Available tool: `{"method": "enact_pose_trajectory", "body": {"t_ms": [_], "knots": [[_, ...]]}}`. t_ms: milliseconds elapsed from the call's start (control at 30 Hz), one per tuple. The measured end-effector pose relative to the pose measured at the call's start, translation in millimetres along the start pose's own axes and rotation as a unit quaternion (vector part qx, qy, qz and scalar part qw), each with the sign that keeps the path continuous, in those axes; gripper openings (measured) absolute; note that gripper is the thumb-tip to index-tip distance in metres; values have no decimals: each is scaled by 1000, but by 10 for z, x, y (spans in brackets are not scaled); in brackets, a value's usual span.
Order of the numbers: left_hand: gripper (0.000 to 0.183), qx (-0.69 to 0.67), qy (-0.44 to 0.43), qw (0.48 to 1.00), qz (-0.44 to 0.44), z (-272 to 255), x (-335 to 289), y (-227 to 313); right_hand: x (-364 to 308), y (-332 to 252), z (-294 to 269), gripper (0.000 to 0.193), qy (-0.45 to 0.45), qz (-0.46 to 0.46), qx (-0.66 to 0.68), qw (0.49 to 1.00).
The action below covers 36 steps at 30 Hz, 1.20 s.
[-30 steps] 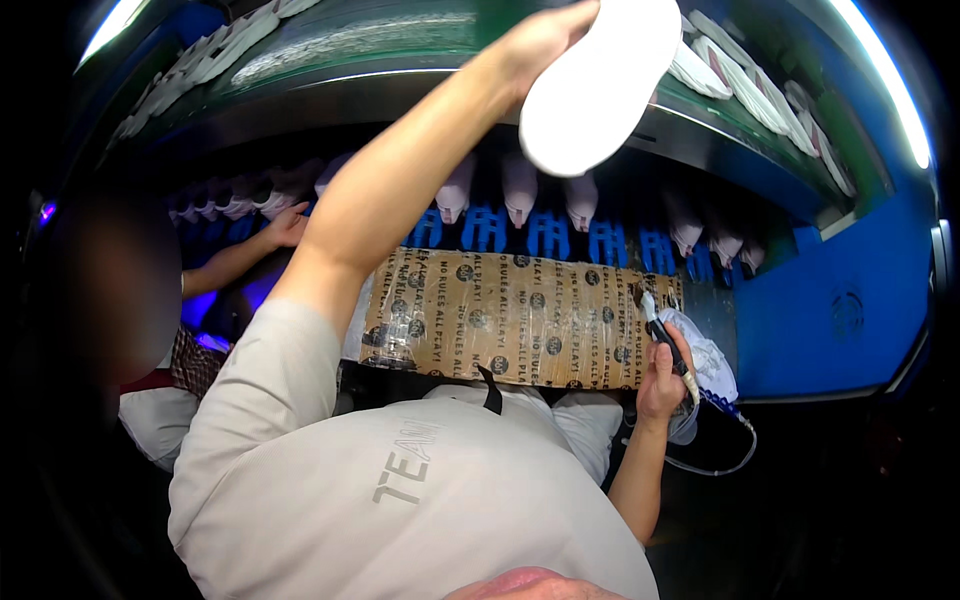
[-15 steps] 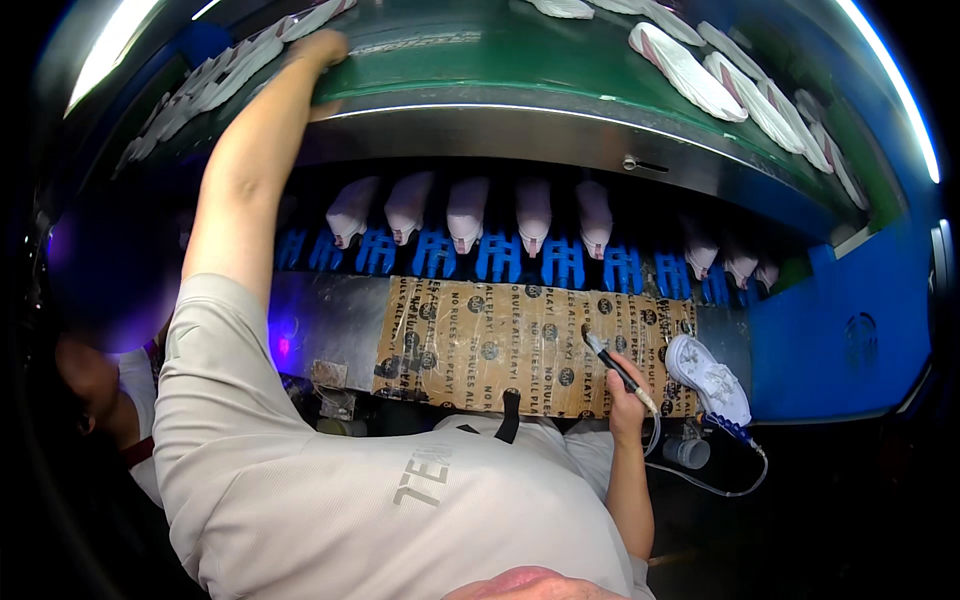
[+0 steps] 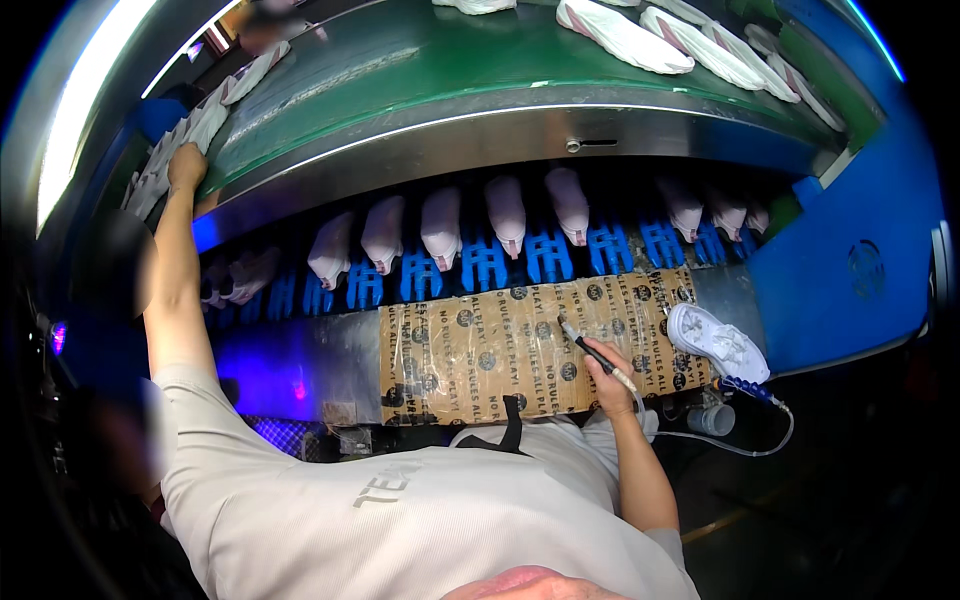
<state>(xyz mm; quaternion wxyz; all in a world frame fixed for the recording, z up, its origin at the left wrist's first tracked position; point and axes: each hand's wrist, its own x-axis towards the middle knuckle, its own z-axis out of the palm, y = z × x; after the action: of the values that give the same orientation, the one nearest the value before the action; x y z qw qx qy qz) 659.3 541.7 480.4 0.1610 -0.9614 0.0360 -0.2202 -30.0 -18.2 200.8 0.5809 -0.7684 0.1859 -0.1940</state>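
Note:
Stretched far out to the left, my left hand (image 3: 186, 168) has its fingers bent against a white shoe sole (image 3: 150, 182) at the left end of the green belt; the fingertips are partly hidden. My right hand (image 3: 608, 378) grips a black-handled brush (image 3: 594, 352) with a thin clear hose at its rear. The bristles point up and left, over a cardboard sheet (image 3: 455, 350) covered with clear film. Right of the cardboard lies a white shoe sole (image 3: 715, 338), tilted.
More white soles (image 3: 625, 38) lie on the green conveyor belt (image 3: 400, 95). Beneath its metal edge, white shoe uppers (image 3: 440, 230) stand in a row behind blue holders (image 3: 485, 265). A small cup (image 3: 711, 420) hangs near the hose (image 3: 740, 452). A blue machine panel (image 3: 850, 270) closes off the right.
My left hand has moved left along the belt to the soles at its end. The view has swung left. The brush stays in my right hand above the cardboard.

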Motion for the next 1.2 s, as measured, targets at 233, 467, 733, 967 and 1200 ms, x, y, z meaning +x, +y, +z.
{"method": "enact_pose_trajectory", "body": {"t_ms": [233, 467, 733, 967, 1200], "knots": [[24, -287, -148, 946, 22, -2049, -1144, 842, -23, -22, -52, 29, -9, -21, 9, 1000], [78, -175, -8, 982, -68, -1287, -1074, 501, -12, 145, -65, 29, 5, -82, 37, 996], [56, -727, 226, 644, -80, -1902, -2144, 1313, 20, -190, -85, 25, 45, 7, 189, 981], [48, -916, -27, 401, -13, -2130, -3420, 2402, 68, -573, -279, 31, 56, 6, 346, 936], [77, -937, -318, 136, 44, -2102, -4597, 3667, 43, -1045, -234, 30, -21, -37, 423, 905]]}}
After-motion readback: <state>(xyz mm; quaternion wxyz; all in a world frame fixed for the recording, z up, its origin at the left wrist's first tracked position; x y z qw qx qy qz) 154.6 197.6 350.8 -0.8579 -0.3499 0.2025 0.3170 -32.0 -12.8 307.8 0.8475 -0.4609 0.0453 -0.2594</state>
